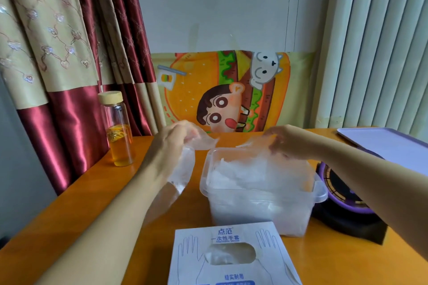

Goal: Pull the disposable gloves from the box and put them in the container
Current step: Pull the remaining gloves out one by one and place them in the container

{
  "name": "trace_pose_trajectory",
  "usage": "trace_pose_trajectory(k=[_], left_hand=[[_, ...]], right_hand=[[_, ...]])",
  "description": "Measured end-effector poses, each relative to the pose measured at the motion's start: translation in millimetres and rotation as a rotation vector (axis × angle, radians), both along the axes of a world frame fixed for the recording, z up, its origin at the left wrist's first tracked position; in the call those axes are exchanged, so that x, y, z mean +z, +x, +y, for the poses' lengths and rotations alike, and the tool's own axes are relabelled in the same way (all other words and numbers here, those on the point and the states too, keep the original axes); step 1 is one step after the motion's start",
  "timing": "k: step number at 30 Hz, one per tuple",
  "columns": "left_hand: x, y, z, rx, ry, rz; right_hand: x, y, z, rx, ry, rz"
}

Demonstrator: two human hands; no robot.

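The left hand (172, 140) pinches 1 clear glove (184, 169), which hangs down just left of the container (204, 183), and the right hand (286, 142) grips a second glove (256, 143) over the container's far rim. The container, full of crumpled gloves (254, 176), stands on the table (81, 203) with the white glove box (192, 261) just near of it; a bottle (119, 132) of amber liquid stands far left

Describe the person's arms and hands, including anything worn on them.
Both arms are bare from the frame's edge to the wrist: no sleeves or cuffs show on the left forearm or right forearm. No watch, bracelet or strap is at either wrist. The left hand and right hand show no rings, though the clear disposable gloves hide some fingers.
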State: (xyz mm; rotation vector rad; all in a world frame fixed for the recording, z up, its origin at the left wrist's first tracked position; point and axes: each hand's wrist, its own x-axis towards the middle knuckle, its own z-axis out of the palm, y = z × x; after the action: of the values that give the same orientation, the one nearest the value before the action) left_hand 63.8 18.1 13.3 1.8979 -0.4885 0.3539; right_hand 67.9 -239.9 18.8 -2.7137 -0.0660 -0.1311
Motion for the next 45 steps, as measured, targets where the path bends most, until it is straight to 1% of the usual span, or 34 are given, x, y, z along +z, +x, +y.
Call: trace_pose_trajectory(k=[2,4,7,9,10,12,14,16,19,21,24,26,27,28,29,30,32,33,34,36,37,39,40,41,42,43,45], left_hand=[[11,-3,-9,0.033,0.153,0.051],[19,-1,-22,0.038,0.323,0.017],[22,6,-42,-0.017,0.607,-0.022],[22,9,-50,-0.06,0.766,0.002],[22,10,-50,-0.074,0.803,0.015],[23,16,-50,-0.068,0.808,0.01],[26,20,-50,0.002,0.752,-0.083],[32,18,-53,0.1,0.679,-0.206],[40,10,-57,0.222,0.593,-0.385],[43,6,-55,0.277,0.573,-0.464],[49,2,-51,0.28,0.529,-0.563],[50,4,-51,0.273,0.569,-0.583],[47,8,-54,0.26,0.627,-0.555],[43,13,-58,0.234,0.717,-0.496],[36,19,-63,0.189,0.829,-0.414],[27,24,-69,0.13,0.951,-0.325],[9,32,-80,-0.006,1.145,-0.133],[1,35,-84,-0.066,1.203,-0.06],[-5,37,-87,-0.12,1.246,-0.01],[-12,42,-93,-0.209,1.314,0.072],[-15,44,-96,-0.236,1.35,0.118],[-18,48,-103,-0.266,1.434,0.196],[-19,50,-106,-0.274,1.469,0.213],[-21,51,-109,-0.281,1.49,0.224],[-23,53,-112,-0.285,1.493,0.228],[-25,55,-114,-0.283,1.483,0.233],[-29,57,-115,-0.28,1.462,0.229]], right_hand=[[-7,9,-1,0.017,-0.07,0.001],[-12,17,-1,0.036,-0.091,-0.013],[-15,26,-2,0.075,-0.164,-0.019],[-8,29,-4,0.127,-0.143,-0.045],[0,29,-4,0.153,-0.098,-0.075],[19,27,-2,0.186,0.06,-0.155],[37,22,4,0.23,0.279,-0.183],[49,21,11,0.272,0.48,-0.148],[63,18,17,0.356,0.714,-0.032],[67,16,19,0.414,0.828,0.006],[63,19,15,0.375,0.932,-0.046],[49,25,9,0.357,1.029,0.011],[41,28,6,0.341,1.036,0.058],[32,31,1,0.317,1.008,0.105],[23,34,-1,0.289,0.925,0.149],[15,38,-4,0.247,0.755,0.169],[-1,43,-7,0.141,0.237,0.156],[-8,44,-7,0.114,0.04,0.159],[-14,45,-6,0.113,-0.082,0.17],[-21,45,-4,0.117,-0.223,0.162],[-22,42,-2,0.107,-0.304,0.116],[-20,35,0,0.06,-0.486,-0.077],[-17,31,3,0.063,-0.531,-0.185],[-14,28,5,0.094,-0.508,-0.241],[-14,24,7,0.155,-0.458,-0.218],[-15,20,10,0.226,-0.414,-0.121],[-27,15,15,0.314,-0.45,0.14]])
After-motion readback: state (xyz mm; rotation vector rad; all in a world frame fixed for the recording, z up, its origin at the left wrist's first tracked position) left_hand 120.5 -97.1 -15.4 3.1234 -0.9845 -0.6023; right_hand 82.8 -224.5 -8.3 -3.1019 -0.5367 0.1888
